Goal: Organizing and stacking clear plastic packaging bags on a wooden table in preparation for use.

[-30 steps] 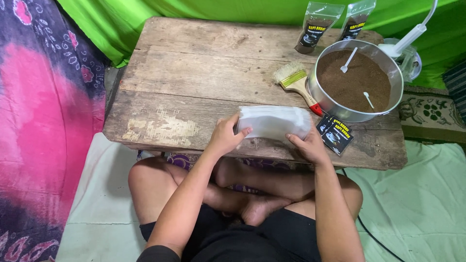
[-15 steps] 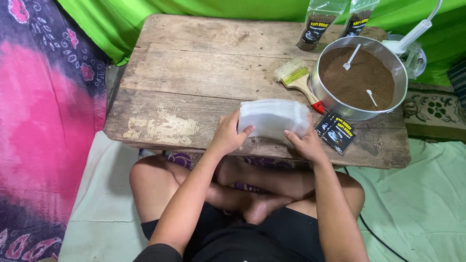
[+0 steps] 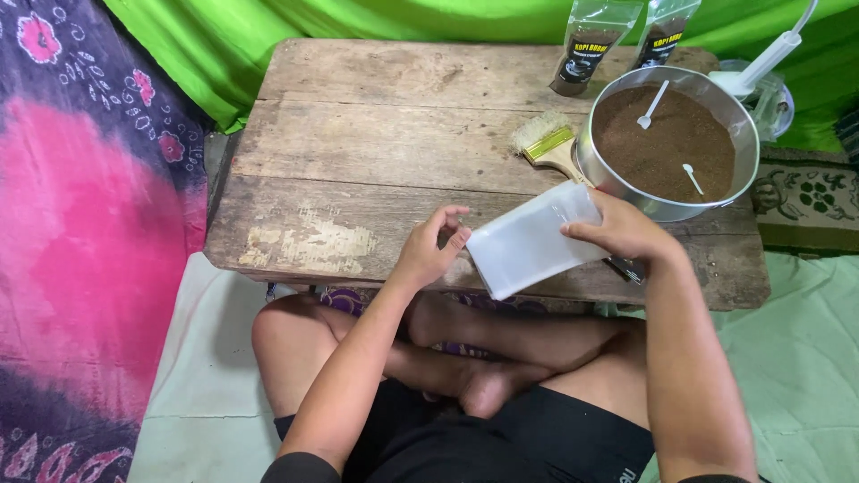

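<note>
The right hand (image 3: 622, 234) grips a clear plastic pouch (image 3: 530, 241) above the wooden table (image 3: 358, 152); the left hand (image 3: 431, 252), fingers loosely open, touches the pouch's left edge.

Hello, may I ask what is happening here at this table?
A person sits cross-legged at a low wooden table and holds a stack of clear plastic pouches over its front edge. The right hand grips the stack's right end; the left hand touches its left edge with open fingers. Beside it stands a round metal pan of brown powder with two small white spoons in it. A brush lies left of the pan, and two filled pouches stand behind it.
</note>
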